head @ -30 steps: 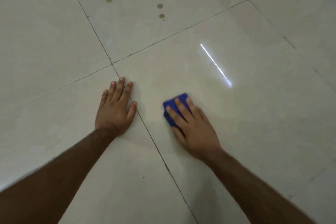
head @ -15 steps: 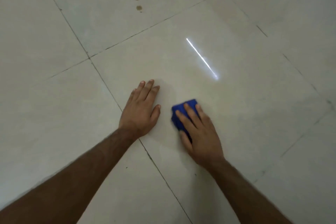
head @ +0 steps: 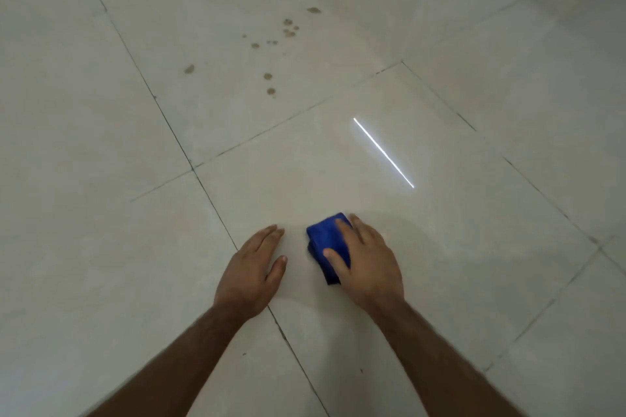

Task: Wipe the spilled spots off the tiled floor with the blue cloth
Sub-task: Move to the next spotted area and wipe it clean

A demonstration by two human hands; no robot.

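My right hand (head: 367, 266) lies flat on the folded blue cloth (head: 327, 240), fingers straight and pressing it to the floor (head: 474, 247); I am not curling round it, only bearing down. The cloth sits on the near tile, just right of the grout line (head: 216, 210) that runs from far left to near right. My left hand (head: 250, 272) is spread flat on the bare tile just beside the cloth, apart from it, holding nothing and seemingly taking my weight.

The spots (head: 271, 78) are all on the far tile, across the next grout joint, well apart from the cloth. They look like brown drops: a loose cluster at the far right of the group, a few singles nearer me, one off to the left. None has been touched, as far as I can judge, so the wiping proper is not yet begun; I am in the approach.

Next I should slide the cloth far and a little left, over the joint, to the nearest drops, keeping my palm pressing down so the fold does not open. My left hand will likely need to shift forward too, or the reach gets long. A bright streak of light (head: 382, 152) reflects on the tile to the right; it is no spill.
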